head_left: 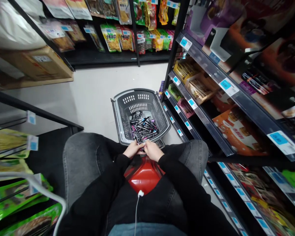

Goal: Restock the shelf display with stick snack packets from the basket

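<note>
Pinching a small dark thing [139,141] together, the left hand [131,149] and the right hand [152,150] meet at the near edge of the gray basket [148,97]. Both hands have their fingers bent in and gripping. I cannot tell what the small dark thing is, as the fingers hide part of it. Holding it there probably keeps it close to the eyes, and if it slips it may drop in the basket.

The basket stands upright on the floor [93,88], between the bent knees, maybe so the arms do not have to reach far. It has holes in its walls. Inside is a messy pile of little dark sticks or tubes [144,127], with bits of pink and blue. They lie mostly near the basket's front, and its back part shows bare wall. A shiny red thing [146,175] is just in front of the basket, under the hands. Shelves [199,121] stand to the basket's right.
</note>
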### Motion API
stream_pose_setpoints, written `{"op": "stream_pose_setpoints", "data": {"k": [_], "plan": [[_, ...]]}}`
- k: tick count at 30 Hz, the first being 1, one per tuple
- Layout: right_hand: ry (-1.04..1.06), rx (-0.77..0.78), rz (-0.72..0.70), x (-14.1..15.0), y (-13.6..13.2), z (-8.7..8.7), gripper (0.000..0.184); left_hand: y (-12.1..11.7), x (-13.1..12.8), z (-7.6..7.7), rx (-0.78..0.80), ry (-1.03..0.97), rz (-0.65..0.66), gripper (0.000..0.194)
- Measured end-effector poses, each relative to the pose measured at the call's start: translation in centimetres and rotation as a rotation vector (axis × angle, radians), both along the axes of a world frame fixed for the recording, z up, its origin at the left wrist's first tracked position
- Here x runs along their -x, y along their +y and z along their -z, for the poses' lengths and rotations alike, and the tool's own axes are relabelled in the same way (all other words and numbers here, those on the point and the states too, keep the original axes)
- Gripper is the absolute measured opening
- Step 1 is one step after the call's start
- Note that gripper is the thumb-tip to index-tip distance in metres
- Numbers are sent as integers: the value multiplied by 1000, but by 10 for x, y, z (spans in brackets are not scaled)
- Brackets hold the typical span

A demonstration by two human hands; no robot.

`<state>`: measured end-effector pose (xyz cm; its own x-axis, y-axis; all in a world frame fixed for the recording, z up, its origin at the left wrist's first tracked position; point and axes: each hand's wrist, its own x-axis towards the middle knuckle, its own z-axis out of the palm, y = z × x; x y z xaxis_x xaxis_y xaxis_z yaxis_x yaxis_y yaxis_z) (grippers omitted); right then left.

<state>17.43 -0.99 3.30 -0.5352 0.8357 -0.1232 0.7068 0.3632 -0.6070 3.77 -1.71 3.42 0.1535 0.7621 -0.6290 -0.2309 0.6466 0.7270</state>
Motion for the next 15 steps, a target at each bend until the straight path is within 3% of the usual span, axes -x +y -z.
{"op": "stream_pose_setpoints", "data": {"k": [5,10,15], "plan": [[65,146,-45,-4,4,2,4,1,4,8,12,-93,45,44],[183,290,-53,-10,10,-1,5,2,12,3,68,-172,100,35],[97,156,-13,-9,9,-6,7,2,10,-3,50,-196,0,30]]}}
